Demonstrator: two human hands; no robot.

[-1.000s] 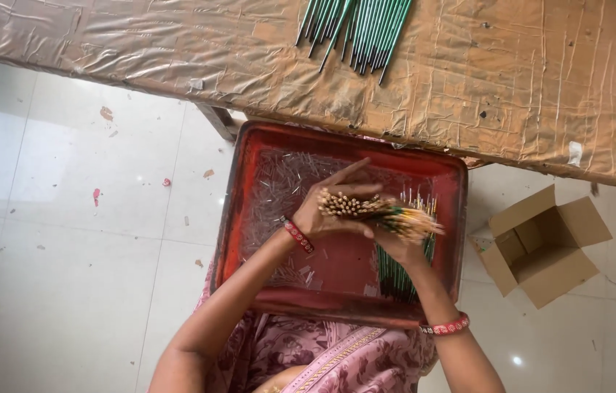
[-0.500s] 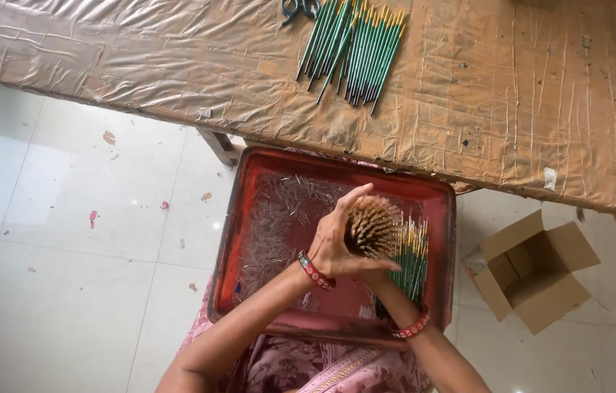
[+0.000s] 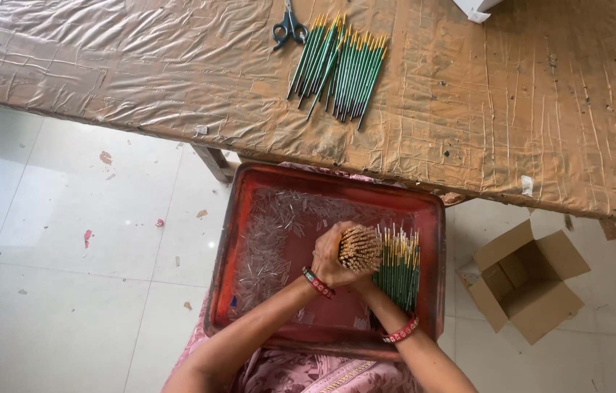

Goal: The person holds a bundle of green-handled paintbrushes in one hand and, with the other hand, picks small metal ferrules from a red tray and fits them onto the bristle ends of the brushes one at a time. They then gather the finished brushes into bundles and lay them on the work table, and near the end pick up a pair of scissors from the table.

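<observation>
Both my hands clasp one upright bundle of thin sticks (image 3: pixel 360 248) over a red tray (image 3: pixel 239 218) on my lap. My left hand (image 3: pixel 330 255) wraps the bundle from the left. My right hand (image 3: pixel 366 282) is mostly hidden under and behind the bundle, gripping its lower part. Inside the tray, just right of my hands, lies a bunch of green brushes with yellow ends (image 3: pixel 397 266). A heap of small clear tubes (image 3: pixel 268 236) fills the tray's left half.
A low table covered in brown plastic sheet (image 3: pixel 140 80) stands ahead, carrying a row of green brushes (image 3: pixel 337 65) and blue-handled scissors (image 3: pixel 290 28). An open cardboard box (image 3: pixel 526 280) sits on the tiled floor at the right.
The bundle turned from lying sideways to standing on end, and both hands closed tightly round it. The view tilted so more of the table shows.
</observation>
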